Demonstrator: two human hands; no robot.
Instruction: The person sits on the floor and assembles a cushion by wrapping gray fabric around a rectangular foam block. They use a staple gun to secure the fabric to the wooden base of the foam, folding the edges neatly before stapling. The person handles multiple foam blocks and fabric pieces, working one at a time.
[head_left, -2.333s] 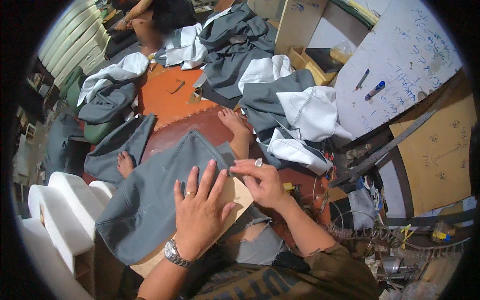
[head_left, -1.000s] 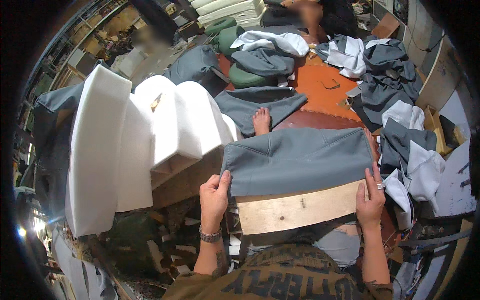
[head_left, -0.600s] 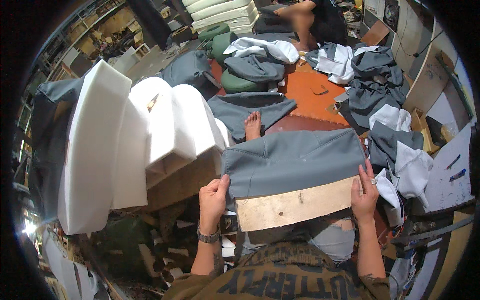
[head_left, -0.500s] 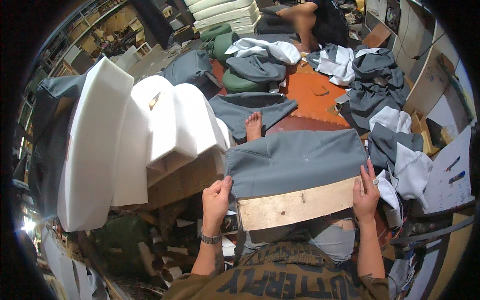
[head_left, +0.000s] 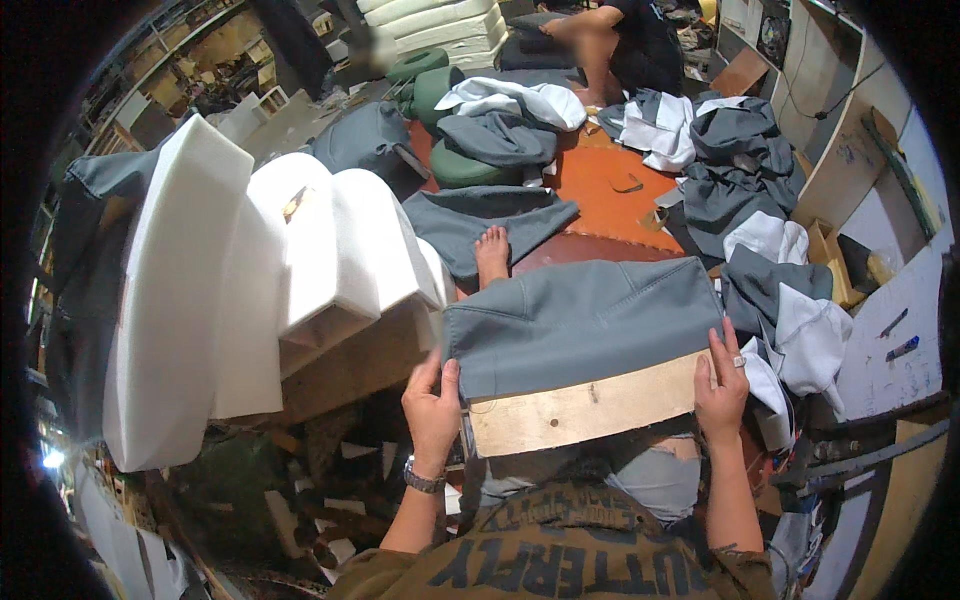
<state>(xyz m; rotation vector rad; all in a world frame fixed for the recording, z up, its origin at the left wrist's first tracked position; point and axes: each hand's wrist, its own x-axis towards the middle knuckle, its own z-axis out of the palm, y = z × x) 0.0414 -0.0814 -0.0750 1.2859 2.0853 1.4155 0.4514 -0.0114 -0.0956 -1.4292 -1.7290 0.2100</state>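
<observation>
The grey cover (head_left: pixel 585 328) lies between both hands (head_left: pixel 432 412) — grasping its opposite ends.

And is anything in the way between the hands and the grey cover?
Nothing visible is. The left hand is at the left edge of the grey cover, and the right hand is at its right edge. The pale board shows below, blocking neither.

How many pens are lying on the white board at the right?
2. A slim dark pen lies on the white board, with a blue pen just below it in the picture; both are right of the right hand. Others could be hidden.
</observation>
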